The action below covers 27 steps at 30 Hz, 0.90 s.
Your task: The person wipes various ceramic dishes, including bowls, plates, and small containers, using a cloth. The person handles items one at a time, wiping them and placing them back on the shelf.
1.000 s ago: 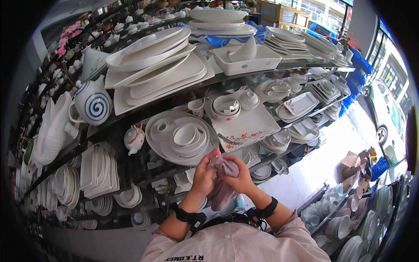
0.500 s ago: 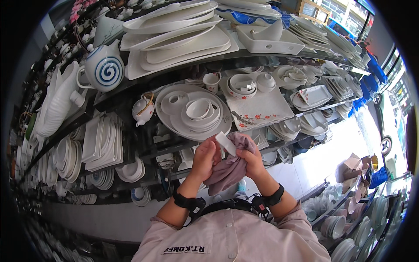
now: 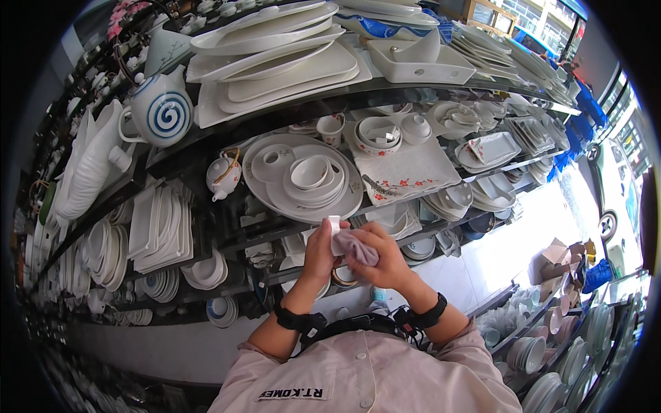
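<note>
My left hand (image 3: 319,253) is closed on a small white oblong ceramic piece (image 3: 335,226), whose upper end sticks up past the fingers. A mauve cloth (image 3: 357,249) lies bunched in my right hand (image 3: 383,257), pressed against the side of the white piece. Both hands are close together in front of my chest. The lower part of the piece is hidden by the cloth and the fingers. Just beyond my hands, on the middle shelf, a large oval plate (image 3: 260,180) carries smaller dishes and a bowl (image 3: 310,172).
Stacked white platters (image 3: 275,51) and a teapot with a blue spiral (image 3: 165,113) stand on the upper shelf. A small teapot (image 3: 224,177) and a square flowered plate (image 3: 410,172) sit nearer. More dishes fill racks (image 3: 527,354) at lower right, near cardboard boxes (image 3: 556,261).
The cloth, hanging loose before, is now gathered into a small bundle in my right hand. The white piece has shifted left and stands more upright in my left hand.
</note>
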### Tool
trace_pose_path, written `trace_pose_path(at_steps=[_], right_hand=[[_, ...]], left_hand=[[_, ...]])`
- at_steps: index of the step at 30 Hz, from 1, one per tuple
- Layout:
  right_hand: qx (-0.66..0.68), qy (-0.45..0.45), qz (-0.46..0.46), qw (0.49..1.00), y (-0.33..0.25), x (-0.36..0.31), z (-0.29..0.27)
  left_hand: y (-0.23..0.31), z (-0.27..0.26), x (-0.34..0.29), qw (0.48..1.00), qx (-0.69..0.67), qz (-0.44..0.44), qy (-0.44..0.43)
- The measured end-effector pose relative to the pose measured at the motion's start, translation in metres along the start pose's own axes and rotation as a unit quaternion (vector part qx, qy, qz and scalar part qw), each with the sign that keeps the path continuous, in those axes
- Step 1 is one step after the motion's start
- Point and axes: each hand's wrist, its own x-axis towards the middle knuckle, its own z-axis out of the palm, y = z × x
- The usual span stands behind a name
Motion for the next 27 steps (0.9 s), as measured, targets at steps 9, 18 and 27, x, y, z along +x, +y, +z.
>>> trace_pose_path(at_steps=[9,18,27], right_hand=[[-0.094,0.063,0.012,0.994,-0.006,0.004,0.007],[-0.059,0.009,0.033,0.998,-0.003,0.004,0.004],[-0.087,-0.061,-0.008,0.994,-0.004,0.001,-0.002]], left_hand=[[0.016,0.02,-0.004,0.997,0.05,-0.017,-0.051],[0.0,0.002,0.014,0.993,0.054,0.011,-0.102],[-0.003,0.008,0.021,0.999,-0.042,0.014,0.001]])
